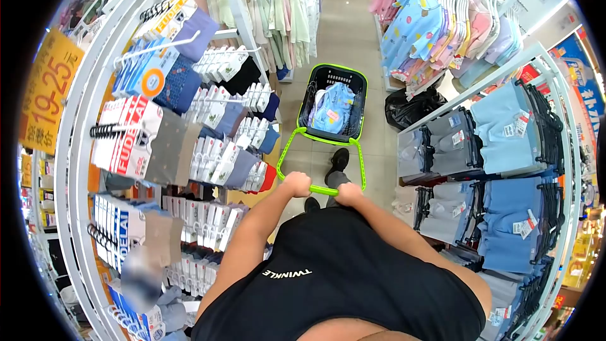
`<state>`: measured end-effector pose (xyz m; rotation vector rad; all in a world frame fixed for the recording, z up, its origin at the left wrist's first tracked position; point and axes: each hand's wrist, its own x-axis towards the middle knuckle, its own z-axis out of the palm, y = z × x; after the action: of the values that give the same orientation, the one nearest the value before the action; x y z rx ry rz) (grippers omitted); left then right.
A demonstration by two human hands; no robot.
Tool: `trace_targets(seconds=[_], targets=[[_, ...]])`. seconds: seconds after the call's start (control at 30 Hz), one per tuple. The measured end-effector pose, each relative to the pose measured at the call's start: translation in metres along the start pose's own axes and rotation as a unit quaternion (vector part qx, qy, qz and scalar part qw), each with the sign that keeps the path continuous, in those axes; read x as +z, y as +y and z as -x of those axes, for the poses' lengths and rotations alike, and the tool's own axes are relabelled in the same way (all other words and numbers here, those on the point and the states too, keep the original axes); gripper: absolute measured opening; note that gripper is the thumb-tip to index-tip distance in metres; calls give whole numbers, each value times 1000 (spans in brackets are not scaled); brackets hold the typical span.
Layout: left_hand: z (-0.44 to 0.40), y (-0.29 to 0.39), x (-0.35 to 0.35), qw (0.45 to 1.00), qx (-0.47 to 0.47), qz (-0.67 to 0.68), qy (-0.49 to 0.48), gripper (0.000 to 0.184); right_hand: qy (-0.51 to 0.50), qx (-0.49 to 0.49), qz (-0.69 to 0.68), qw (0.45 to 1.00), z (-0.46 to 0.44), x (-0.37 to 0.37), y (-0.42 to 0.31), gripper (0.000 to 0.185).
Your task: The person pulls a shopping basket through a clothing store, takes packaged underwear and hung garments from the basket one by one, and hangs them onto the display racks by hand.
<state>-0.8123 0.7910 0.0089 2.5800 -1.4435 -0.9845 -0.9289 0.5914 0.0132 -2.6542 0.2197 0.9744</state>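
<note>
My left hand [298, 184] and right hand [349, 194]: fingers curled closed around the green handle [323, 190], one fist near each end of its bar. Handle meets the black basket [336, 76] at its near corners; blue clothing [334, 104] inside, nearer its close edge.

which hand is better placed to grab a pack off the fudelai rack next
Probably the left hand: it grips the green handle on the side nearer the packs. The right hand, gripping farther along, would likely have to reach across.
</note>
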Motion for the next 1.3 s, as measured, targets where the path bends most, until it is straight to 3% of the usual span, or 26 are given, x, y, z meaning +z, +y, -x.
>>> trace_targets(seconds=[0.3,0.43,0.53,0.97,1.07,1.3], targets=[[-87,-15,-76,999,38,-2,9,28,-32,-64,-9,997,-71,-90,34,45],[-131,-46,-100,999,47,-20,2,29,-56,-19,-54,997,-115,-120,42,46],[-167,-77,-116,998,52,-29,7,28,-29,-7,-76,997,-152,-142,45,31],[-314,-134,-243,994,-8,-27,109,23,-1,16,-83,996,-274,-301,106,33],[-344,-142,-269,995,-22,-15,100,23,16,10,-67,998,-294,-328,122,35],[-434,-139,-318,996,-29,31,-80,32,34,-1,-32,999,-347,-360,185,37]])
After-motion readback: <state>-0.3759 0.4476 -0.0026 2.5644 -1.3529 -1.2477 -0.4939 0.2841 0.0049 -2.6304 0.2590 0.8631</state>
